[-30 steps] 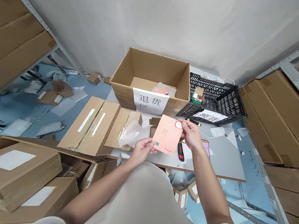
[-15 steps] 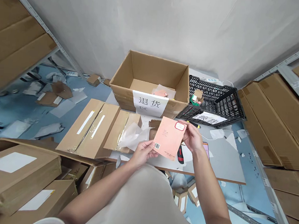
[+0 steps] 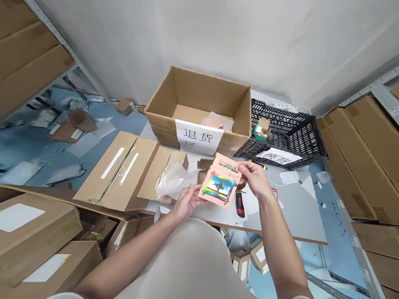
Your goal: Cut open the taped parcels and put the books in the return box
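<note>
A thin pink book [image 3: 219, 181] is held over the table's front part, its cover with a tree picture facing me. My right hand [image 3: 255, 178] pinches its upper right edge. My left hand [image 3: 186, 203] grips the lower left corner, with fingers partly hidden behind the book. Below the book lies a red and black box cutter [image 3: 240, 204]. A small opened carton [image 3: 204, 165] shows partly behind the book, and crumpled white wrapping [image 3: 176, 180] lies left of it on a taped carton [image 3: 153, 173].
A large open cardboard box [image 3: 199, 92] with a paper sign stands at the back, pink items inside. Right of it is a black plastic crate [image 3: 290, 133]. Closed cartons [image 3: 115, 168] sit at left, shelves on both sides. Paper scraps litter the blue floor [image 3: 108, 140].
The pink book has been turned over: its plain back with a barcode faced me before, and now the picture cover does. Both hands stay in nearly the same place.
</note>
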`<state>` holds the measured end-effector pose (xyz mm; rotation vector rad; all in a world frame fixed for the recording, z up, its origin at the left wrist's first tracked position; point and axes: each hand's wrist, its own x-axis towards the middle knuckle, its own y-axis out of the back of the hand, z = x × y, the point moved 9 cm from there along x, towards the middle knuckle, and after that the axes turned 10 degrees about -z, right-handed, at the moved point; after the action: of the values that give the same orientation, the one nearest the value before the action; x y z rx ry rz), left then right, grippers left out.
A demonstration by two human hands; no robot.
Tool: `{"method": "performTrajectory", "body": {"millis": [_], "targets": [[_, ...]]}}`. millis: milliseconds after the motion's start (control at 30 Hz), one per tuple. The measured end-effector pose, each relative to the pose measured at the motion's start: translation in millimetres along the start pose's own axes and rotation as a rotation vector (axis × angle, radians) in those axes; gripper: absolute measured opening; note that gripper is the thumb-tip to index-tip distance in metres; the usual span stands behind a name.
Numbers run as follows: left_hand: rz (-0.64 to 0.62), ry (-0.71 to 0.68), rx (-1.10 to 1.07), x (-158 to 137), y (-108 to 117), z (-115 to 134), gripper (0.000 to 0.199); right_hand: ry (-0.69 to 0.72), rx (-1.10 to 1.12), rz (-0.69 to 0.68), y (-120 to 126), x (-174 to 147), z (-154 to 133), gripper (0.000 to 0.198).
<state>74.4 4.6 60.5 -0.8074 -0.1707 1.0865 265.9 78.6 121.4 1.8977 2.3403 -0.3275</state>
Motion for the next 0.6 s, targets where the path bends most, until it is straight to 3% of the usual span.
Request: {"method": "performTrajectory", "body": {"millis": [133,333,400,500,567,600], "targets": [[0.054,-0.049,0.187,0,8,3,0.033,-0.016,0.002,0.013,5,3,3,0.035],[0.103,-0.09,0.314,0,12,11,0.04,-0.031,0.003,-0.014,3,12,5,0.035],[0.157,-0.16,0.553,-9,20,30,0.045,-0.009,0.03,0.022,7,24,2,0.034],[0.34,-0.251,1.17,-30,33,63,0.065,0.097,0.131,0.177,23,58,-13,0.026],[0.48,-0.194,1.553,-39,45,73,0.077,0.175,0.224,0.294,32,89,-24,0.017],[0.509,-0.132,1.692,-39,52,72,0.073,0.189,0.267,0.344,36,106,-27,0.012]]}}
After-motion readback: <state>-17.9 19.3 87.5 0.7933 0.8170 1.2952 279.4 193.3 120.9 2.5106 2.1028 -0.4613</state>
